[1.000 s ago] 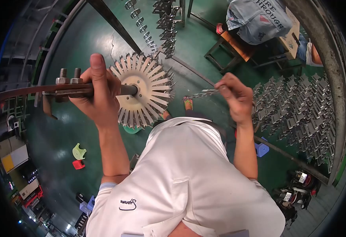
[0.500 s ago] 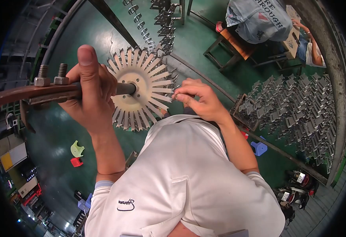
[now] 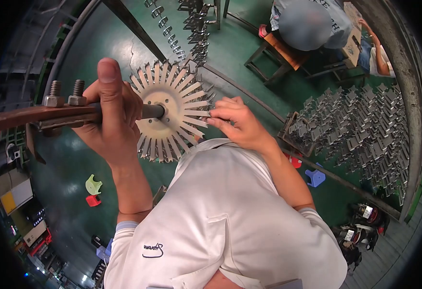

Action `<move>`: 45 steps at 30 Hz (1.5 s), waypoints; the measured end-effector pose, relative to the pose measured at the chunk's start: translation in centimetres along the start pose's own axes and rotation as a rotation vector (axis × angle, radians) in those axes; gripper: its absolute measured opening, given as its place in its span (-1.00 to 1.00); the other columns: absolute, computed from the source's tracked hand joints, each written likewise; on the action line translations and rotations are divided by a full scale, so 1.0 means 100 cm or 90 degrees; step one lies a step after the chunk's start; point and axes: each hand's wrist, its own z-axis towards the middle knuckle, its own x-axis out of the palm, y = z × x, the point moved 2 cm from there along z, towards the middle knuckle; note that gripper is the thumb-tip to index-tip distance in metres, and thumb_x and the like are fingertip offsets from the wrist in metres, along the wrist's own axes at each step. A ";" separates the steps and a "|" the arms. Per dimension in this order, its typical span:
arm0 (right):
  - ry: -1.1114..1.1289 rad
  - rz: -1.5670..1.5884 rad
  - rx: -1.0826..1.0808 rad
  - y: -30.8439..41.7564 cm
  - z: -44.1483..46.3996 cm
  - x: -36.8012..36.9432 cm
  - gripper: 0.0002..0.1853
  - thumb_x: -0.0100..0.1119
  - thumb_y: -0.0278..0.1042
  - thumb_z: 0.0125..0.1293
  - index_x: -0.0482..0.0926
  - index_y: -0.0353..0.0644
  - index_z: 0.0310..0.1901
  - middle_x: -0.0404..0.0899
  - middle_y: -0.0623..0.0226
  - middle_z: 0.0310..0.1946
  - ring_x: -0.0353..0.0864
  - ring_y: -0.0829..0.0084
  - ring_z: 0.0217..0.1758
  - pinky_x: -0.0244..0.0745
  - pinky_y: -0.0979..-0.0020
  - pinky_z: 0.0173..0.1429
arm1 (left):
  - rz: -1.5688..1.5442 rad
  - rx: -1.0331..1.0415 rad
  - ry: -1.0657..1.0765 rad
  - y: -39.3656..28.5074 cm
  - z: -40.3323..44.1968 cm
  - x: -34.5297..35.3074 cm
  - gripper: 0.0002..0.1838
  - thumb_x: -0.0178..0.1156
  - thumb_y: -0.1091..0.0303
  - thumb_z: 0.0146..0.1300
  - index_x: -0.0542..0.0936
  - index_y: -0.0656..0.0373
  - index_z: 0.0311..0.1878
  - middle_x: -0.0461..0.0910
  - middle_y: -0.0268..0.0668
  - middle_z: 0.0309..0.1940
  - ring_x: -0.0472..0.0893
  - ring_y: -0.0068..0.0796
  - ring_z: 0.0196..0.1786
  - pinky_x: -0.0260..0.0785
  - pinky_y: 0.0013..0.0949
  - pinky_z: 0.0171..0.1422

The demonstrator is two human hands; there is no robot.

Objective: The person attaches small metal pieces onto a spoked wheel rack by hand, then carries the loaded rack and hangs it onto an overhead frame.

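My left hand [image 3: 112,108] is wrapped round a dark metal shaft [image 3: 151,111], its thumb stretched upward. The shaft runs into the hub of a round metal rack [image 3: 160,126] with many flat, pale spokes fanning outward. Beside my left hand, a brown metal bar [image 3: 25,116] carries two upright bolts [image 3: 77,91] with nuts. My right hand [image 3: 237,120] is at the rack's right rim, with thumb and fingertips pinched together at a spoke end. Whatever is between those fingertips is too small to make out.
Rows of metal parts [image 3: 360,135] hang at the right behind a metal rail [image 3: 346,185]. More hanging parts [image 3: 197,36] are at the top. A co-worker [image 3: 307,24] sits on a wooden stool [image 3: 285,50]. Small plastic stools, including a blue one [image 3: 315,177], stand on the green floor.
My right hand has shifted slightly left, closer against the rack's rim. My left hand keeps its hold on the shaft. The co-worker's head has come into view over the jacket.
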 end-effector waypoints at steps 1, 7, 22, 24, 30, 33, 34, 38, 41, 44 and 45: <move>0.009 -0.012 0.003 0.002 0.001 0.000 -0.87 0.29 -0.37 0.33 0.68 -0.24 -0.23 0.54 0.35 -0.37 0.48 0.35 -0.20 0.17 0.32 0.09 | 0.008 -0.005 -0.003 0.000 0.000 0.000 -0.37 0.08 0.21 0.58 0.22 0.01 -0.73 0.15 -0.49 -0.82 0.10 -0.71 -0.78 -0.12 -0.51 -0.69; -0.078 0.050 -0.018 0.003 0.001 0.005 -0.88 0.37 -0.50 0.25 0.68 -0.36 -0.24 0.36 0.31 -0.54 0.35 0.41 -0.40 0.25 0.37 -0.21 | 0.001 -0.021 -0.005 0.001 0.000 0.000 -0.37 0.10 0.21 0.57 0.20 0.00 -0.74 0.16 -0.49 -0.82 0.10 -0.71 -0.78 -0.14 -0.51 -0.69; -0.843 -0.511 0.043 0.025 -0.047 -0.203 -0.71 0.36 -0.37 0.30 0.68 -0.34 0.00 0.60 0.24 -0.41 0.57 0.44 -0.36 0.50 0.40 -0.19 | -0.030 -0.055 -0.067 0.024 -0.003 -0.017 -0.52 0.19 0.19 0.52 0.38 0.07 -0.59 0.24 -0.52 -0.78 0.08 -0.78 -0.80 -0.16 -0.54 -0.71; -1.048 -0.577 0.054 0.040 -0.060 -0.255 -0.68 0.32 -0.30 0.37 0.66 -0.37 0.03 0.68 0.16 -0.37 0.66 0.44 -0.33 0.55 0.39 -0.20 | -0.012 -0.051 -0.048 0.018 -0.001 -0.016 -0.46 0.21 0.15 0.51 0.30 0.04 -0.64 0.21 -0.52 -0.80 0.08 -0.78 -0.80 -0.17 -0.53 -0.70; -1.219 -0.746 -0.047 0.061 -0.068 -0.323 -0.60 0.30 -0.26 0.38 0.63 -0.46 0.07 0.71 0.09 -0.44 0.72 0.26 -0.45 0.55 0.28 -0.35 | 0.013 -0.058 -0.060 0.018 0.000 -0.012 -0.41 0.23 0.09 0.49 0.26 0.02 -0.66 0.19 -0.52 -0.82 0.09 -0.78 -0.80 -0.16 -0.52 -0.70; -1.236 -0.708 0.029 0.077 -0.062 -0.322 -0.60 0.28 -0.28 0.39 0.63 -0.47 0.09 0.71 0.07 -0.49 0.75 0.22 -0.43 0.56 0.30 -0.35 | 0.014 -0.056 -0.061 0.018 0.001 -0.010 -0.42 0.23 0.08 0.48 0.26 0.03 -0.66 0.20 -0.52 -0.82 0.10 -0.78 -0.80 -0.16 -0.53 -0.70; -1.233 -0.681 0.020 0.083 -0.059 -0.320 -0.61 0.27 -0.29 0.39 0.63 -0.47 0.08 0.70 0.06 -0.50 0.76 0.20 -0.44 0.57 0.29 -0.35 | 0.013 -0.056 -0.067 0.021 0.002 -0.011 -0.42 0.23 0.08 0.48 0.26 0.03 -0.66 0.20 -0.52 -0.82 0.10 -0.78 -0.80 -0.16 -0.52 -0.70; -1.263 -0.672 0.063 0.070 -0.062 -0.337 -0.64 0.23 -0.32 0.40 0.63 -0.49 0.04 0.69 0.05 -0.55 0.75 0.19 -0.49 0.56 0.25 -0.37 | 0.019 -0.075 -0.084 0.026 0.003 -0.017 -0.41 0.22 0.08 0.49 0.26 0.03 -0.66 0.19 -0.52 -0.82 0.10 -0.77 -0.80 -0.14 -0.52 -0.70; -1.274 -0.704 0.097 0.069 -0.066 -0.342 -0.70 0.18 -0.32 0.43 0.69 -0.41 -0.03 0.69 0.04 -0.55 0.73 0.19 -0.54 0.55 0.25 -0.37 | 0.030 -0.073 -0.089 0.029 0.004 -0.017 -0.41 0.22 0.08 0.49 0.25 0.03 -0.66 0.18 -0.52 -0.82 0.11 -0.77 -0.79 -0.14 -0.51 -0.70; -1.335 -0.703 0.051 0.073 -0.060 -0.340 -0.73 0.17 -0.31 0.44 0.72 -0.38 -0.10 0.69 0.06 -0.56 0.69 0.25 -0.60 0.53 0.26 -0.42 | 0.042 -0.071 -0.087 0.034 0.006 -0.019 -0.40 0.22 0.09 0.49 0.25 0.03 -0.67 0.17 -0.52 -0.81 0.11 -0.76 -0.79 -0.14 -0.51 -0.70; -1.361 -0.701 0.021 0.074 -0.056 -0.339 -0.73 0.17 -0.31 0.44 0.73 -0.37 -0.12 0.69 0.07 -0.57 0.67 0.28 -0.63 0.51 0.27 -0.46 | 0.050 -0.073 -0.090 0.034 0.006 -0.019 -0.40 0.22 0.09 0.50 0.24 0.03 -0.67 0.17 -0.52 -0.81 0.11 -0.76 -0.79 -0.14 -0.51 -0.70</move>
